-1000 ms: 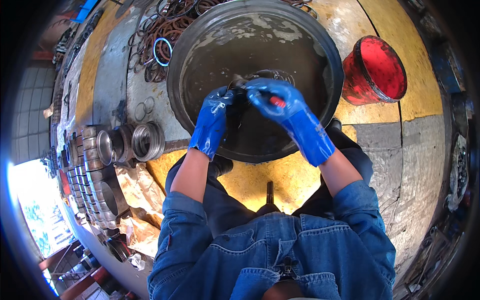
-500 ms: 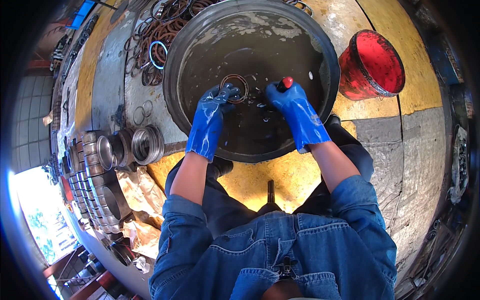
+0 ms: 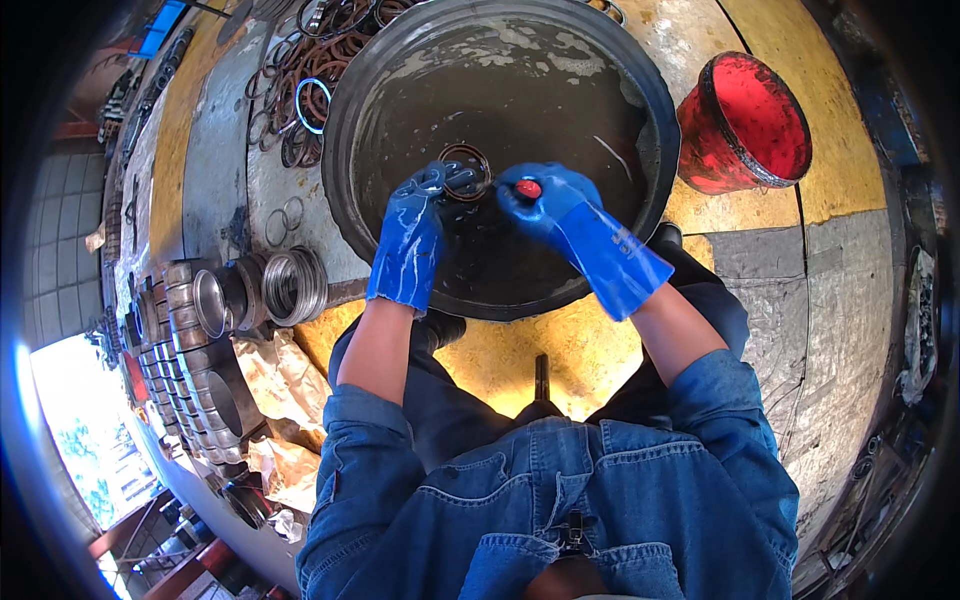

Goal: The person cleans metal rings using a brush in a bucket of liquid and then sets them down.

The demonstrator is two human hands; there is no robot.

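Observation:
A wide black tub [image 3: 345, 170] of murky liquid stands in front of me. Over it my left hand [image 3: 425, 195], in a blue rubber glove, grips a rusty brown metal ring [image 3: 487, 172] by its left side. My right hand [image 3: 550, 205], gloved the same way, is closed around a tool with a red handle [image 3: 528, 189]. The fist sits just right of the ring, its handle end facing up. The tool's working end is hidden under the glove, so whether it touches the ring I cannot tell.
Rusty rings [image 3: 345, 35] lie heaped beyond the tub's left side, a blue ring [image 3: 313, 105] among them. Two thin rings [image 3: 284, 220] lie nearer. Stacked metal rings [image 3: 294, 287] and brown paper [image 3: 275, 375] are at left. A red bucket [image 3: 690, 140] stands right of the tub.
My right hand has moved left with the red-handled tool, close up to the ring. The left hand has shifted slightly left, and the ring has tilted a little.

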